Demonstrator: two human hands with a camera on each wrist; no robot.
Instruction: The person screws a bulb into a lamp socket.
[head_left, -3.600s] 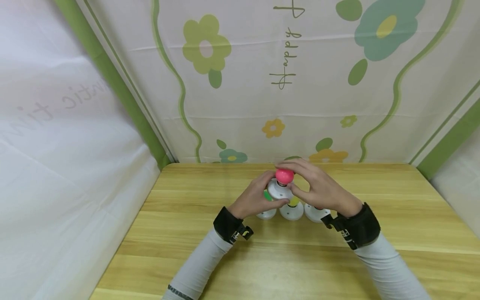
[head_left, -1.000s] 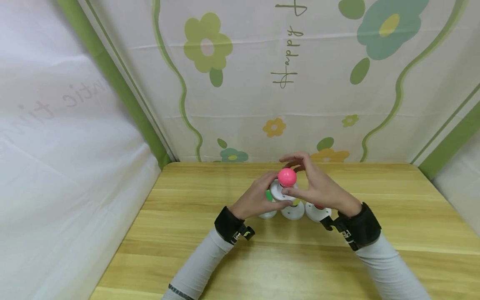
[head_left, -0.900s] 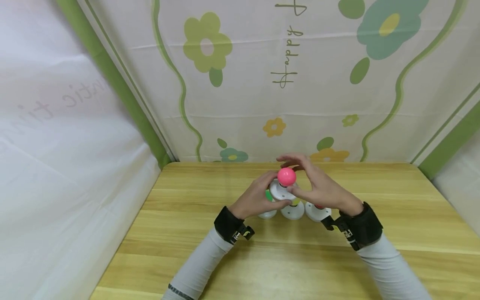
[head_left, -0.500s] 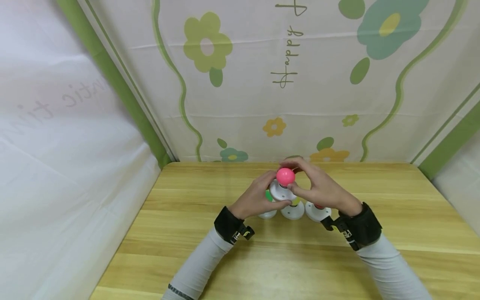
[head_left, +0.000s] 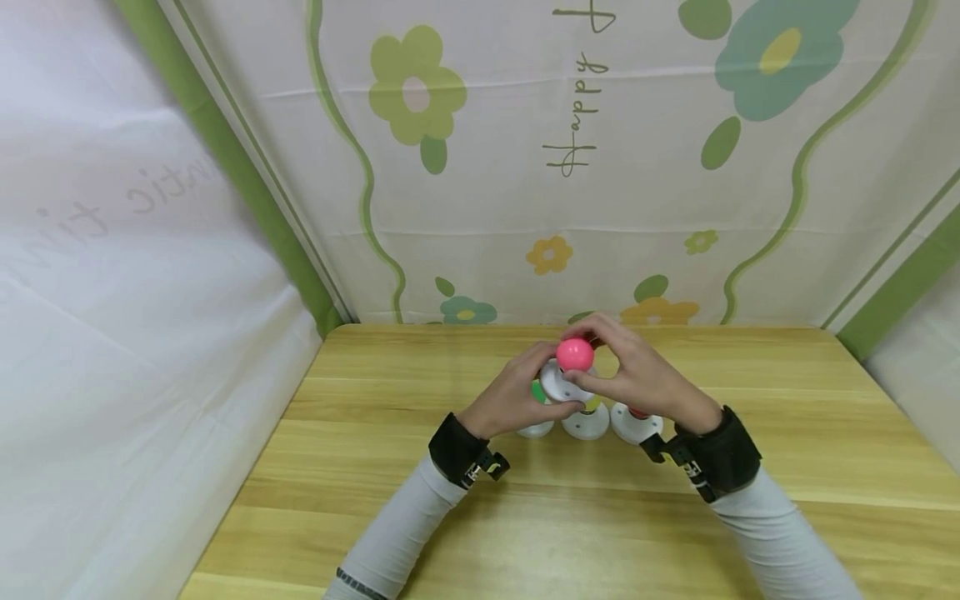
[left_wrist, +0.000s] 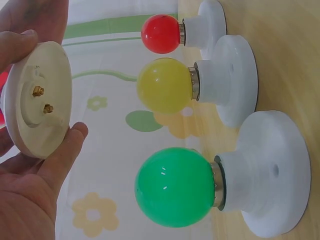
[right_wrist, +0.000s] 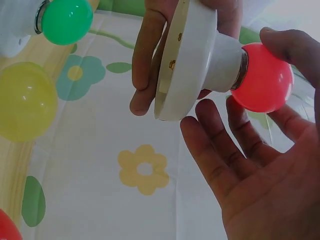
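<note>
My left hand [head_left: 510, 396] grips a round white lamp holder [head_left: 557, 383] by its rim, above the table. A pink light bulb [head_left: 575, 355] sits upright in that holder. My right hand [head_left: 641, 375] pinches the bulb between thumb and fingers; in the right wrist view the thumb lies on one side of the pink bulb [right_wrist: 262, 77] and fingertips meet the other. Its metal collar shows at the socket mouth. The left wrist view shows the holder's hollow underside [left_wrist: 44, 100] with two brass screws.
Below my hands, three white holders stand in a row on the wooden table [head_left: 480, 517], bearing a green bulb [left_wrist: 175, 187], a yellow bulb [left_wrist: 165, 85] and a red bulb [left_wrist: 160, 34]. A flowered cloth wall [head_left: 487, 192] rises behind the table, another [head_left: 112, 333] on the left.
My right fingers loosened and lifted off the pink bulb about a second ago, then closed round it again, with the thumb now shifted across its front. The left hand keeps its hold.
</note>
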